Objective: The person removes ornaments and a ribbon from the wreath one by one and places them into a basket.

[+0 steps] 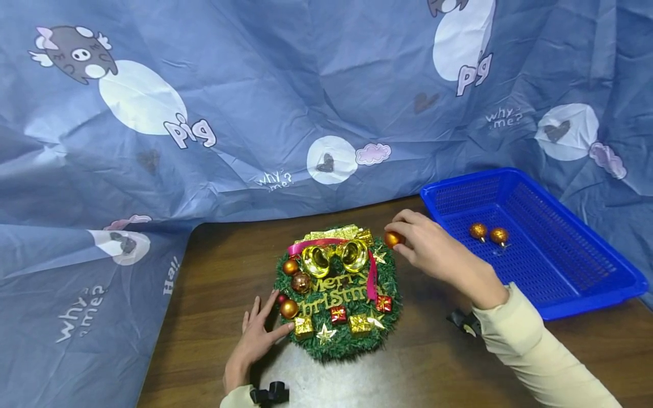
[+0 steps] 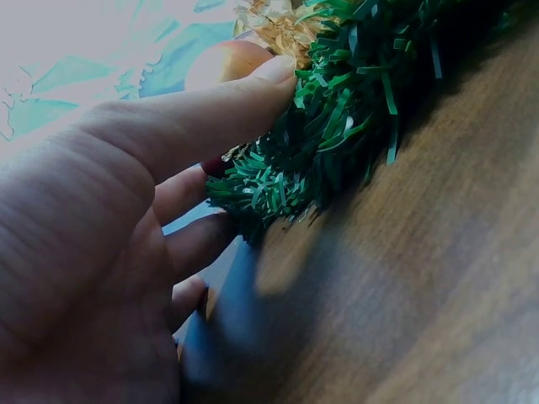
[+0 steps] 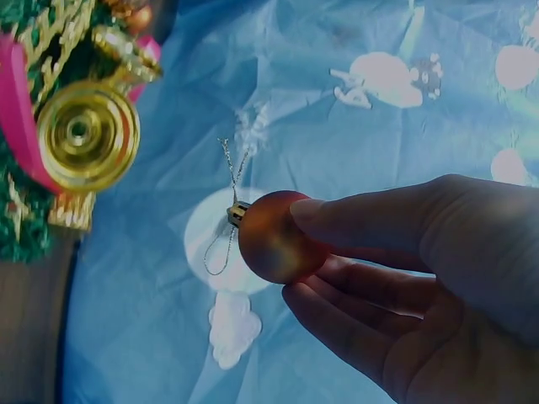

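Bauble (image 3: 274,237) pinched in right hand (image 1: 433,249), loop toward wreath (image 1: 336,294); left hand (image 1: 255,340) flat.

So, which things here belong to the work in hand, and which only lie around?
In use:
- right hand, pinching an orange bauble
- left hand, steadying the wreath

Lying about:
- blue basket with two baubles
- patterned cloth

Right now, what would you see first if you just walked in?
First, the green Christmas wreath in the middle of the wooden table, with gold bells and small gift boxes. The right hand pinches an orange ball at its upper right edge, and the left hand rests on its lower left. To the right, a blue basket holds two more balls.
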Available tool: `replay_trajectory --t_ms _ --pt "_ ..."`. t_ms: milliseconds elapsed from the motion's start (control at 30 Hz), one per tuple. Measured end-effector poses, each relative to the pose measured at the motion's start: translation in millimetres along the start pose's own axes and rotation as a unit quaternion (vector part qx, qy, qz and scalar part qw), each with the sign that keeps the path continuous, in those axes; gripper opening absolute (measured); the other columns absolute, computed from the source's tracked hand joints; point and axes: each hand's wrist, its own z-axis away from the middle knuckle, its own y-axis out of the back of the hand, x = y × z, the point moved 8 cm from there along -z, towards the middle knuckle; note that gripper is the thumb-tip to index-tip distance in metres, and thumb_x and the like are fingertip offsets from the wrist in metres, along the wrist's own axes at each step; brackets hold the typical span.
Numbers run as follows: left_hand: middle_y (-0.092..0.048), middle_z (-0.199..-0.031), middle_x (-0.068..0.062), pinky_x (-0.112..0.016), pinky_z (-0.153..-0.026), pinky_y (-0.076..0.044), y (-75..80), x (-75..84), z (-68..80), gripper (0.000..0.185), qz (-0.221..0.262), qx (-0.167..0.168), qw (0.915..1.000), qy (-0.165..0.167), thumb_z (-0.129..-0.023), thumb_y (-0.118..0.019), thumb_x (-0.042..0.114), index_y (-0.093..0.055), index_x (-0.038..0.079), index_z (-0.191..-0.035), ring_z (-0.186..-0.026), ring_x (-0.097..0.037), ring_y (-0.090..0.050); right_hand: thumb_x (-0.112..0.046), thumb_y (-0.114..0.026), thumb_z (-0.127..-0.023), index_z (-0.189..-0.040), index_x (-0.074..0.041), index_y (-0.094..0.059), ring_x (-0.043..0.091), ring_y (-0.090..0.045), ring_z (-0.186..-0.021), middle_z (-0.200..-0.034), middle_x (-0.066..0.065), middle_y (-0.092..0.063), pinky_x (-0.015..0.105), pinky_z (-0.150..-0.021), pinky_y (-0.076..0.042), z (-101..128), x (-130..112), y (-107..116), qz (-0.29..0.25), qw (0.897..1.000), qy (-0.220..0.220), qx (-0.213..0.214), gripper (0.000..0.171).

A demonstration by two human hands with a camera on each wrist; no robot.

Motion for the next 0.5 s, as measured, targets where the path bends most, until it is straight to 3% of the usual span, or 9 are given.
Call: replay_trajectory --t_ms 500 --pt "-0.015 -0.160 -0.012 -0.059 -0.114 0.013 -0.8 -0.1 0.0 0.088 0.003 -0.003 1.0000 0.000 -0.082 -0.069 0.049 -0.022 0.027 -0.153 -0.148 -0.036 0.003 -0.002 -0.070 -0.081 -0.107 0.006 -0.066 0.035 -0.061 -0.097 -0.105 0.018 -0.061 0.051 -0.084 -0.049 9 53 22 0.007 0.998 -0.061 0.007 0.027"
